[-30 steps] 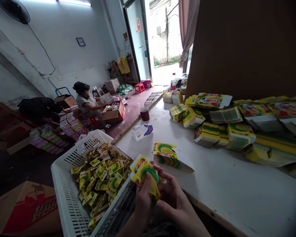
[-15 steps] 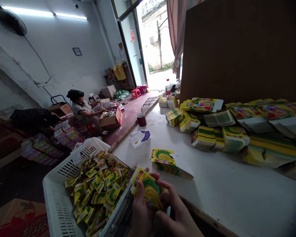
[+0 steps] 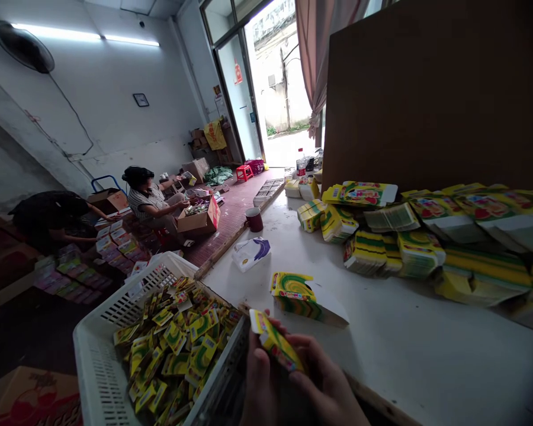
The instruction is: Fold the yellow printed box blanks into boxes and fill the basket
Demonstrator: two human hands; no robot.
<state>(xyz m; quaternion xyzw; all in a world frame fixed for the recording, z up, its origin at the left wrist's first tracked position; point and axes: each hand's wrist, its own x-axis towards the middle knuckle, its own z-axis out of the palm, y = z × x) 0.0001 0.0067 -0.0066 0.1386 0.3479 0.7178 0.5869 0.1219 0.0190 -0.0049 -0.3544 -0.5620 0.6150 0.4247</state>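
Note:
A small yellow and green box (image 3: 275,345) is held between my two hands over the table's front edge, its narrow side turned up. My left hand (image 3: 260,373) wraps its left end, and my right hand (image 3: 322,373) grips its lower right end with thumb and fingers. Just beyond them a stack of flat printed cartons (image 3: 297,296) stands on the white table (image 3: 382,331). To the left, many small yellow packs (image 3: 173,349) fill a white plastic basket (image 3: 100,361).
Carton bundles (image 3: 373,251) line the table's right and back, before a large brown board (image 3: 426,94). A maroon mug (image 3: 254,219) and a tissue pack (image 3: 251,254) sit at the table's left side. Two people work among boxes at the left.
The box in my hands has turned from its broad face to its narrow side. At the left, one person's arm has stretched out and the other's arms now reach over the stacked packs.

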